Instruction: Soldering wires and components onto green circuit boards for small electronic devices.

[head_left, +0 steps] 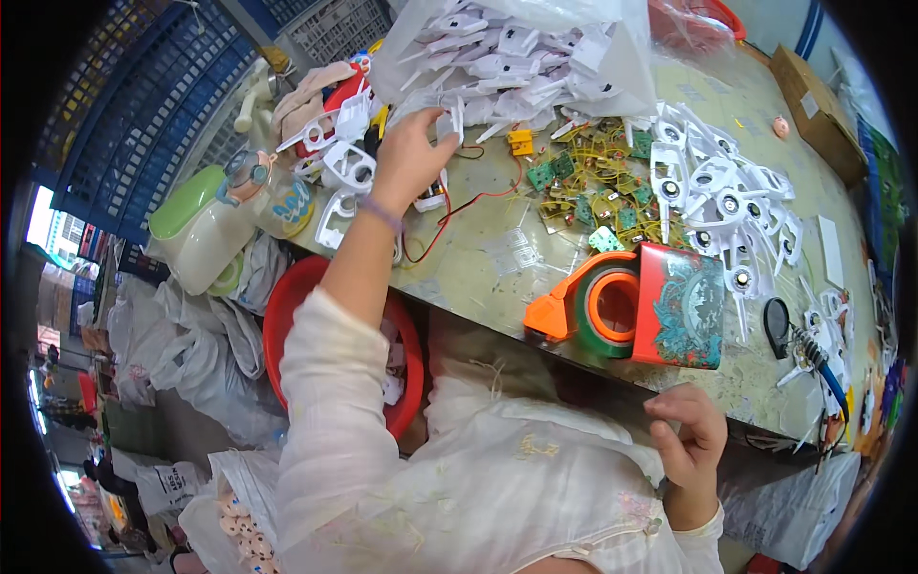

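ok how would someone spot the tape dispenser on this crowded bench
Start at the near edge of the worktable, in front of the person's body. The tape dispenser lies there against a red tin with teal patterning. It is the only bright orange thing there, ringed around a green roll, while its neighbours are white plastic parts and small green circuit boards.

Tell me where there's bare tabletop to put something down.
One bare patch lies on the table between the red wires and the orange tape dispenser. Another lies at the far right, between the white parts and the cardboard box. It is crowded around the left hand, the bag and the green circuit boards.
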A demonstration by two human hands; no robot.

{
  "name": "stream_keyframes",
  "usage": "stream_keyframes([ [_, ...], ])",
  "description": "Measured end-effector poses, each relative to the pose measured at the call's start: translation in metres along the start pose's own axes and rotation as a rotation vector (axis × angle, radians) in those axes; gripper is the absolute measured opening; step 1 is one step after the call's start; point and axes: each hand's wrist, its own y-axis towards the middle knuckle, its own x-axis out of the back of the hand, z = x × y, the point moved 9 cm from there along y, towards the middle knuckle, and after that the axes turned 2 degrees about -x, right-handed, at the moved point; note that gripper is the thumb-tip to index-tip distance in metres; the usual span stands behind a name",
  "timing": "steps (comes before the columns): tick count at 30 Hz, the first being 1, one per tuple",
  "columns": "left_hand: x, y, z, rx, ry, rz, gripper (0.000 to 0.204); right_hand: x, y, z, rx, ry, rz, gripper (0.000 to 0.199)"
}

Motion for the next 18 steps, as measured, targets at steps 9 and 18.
stream_keyframes([
  [9, -0.052, 0.052, 0.036, 0.304, 0.153, 0.248, 0.043, 0.007, -0.012, 0.001, 0.011, -0.074, 0.000, 0.020],
  [18, 0.056, -0.025, -0.129, -0.050, -0.193, 0.118, 0.029, 0.027, -0.005, -0.006, -0.007, -0.076, -0.061, 0.020],
])
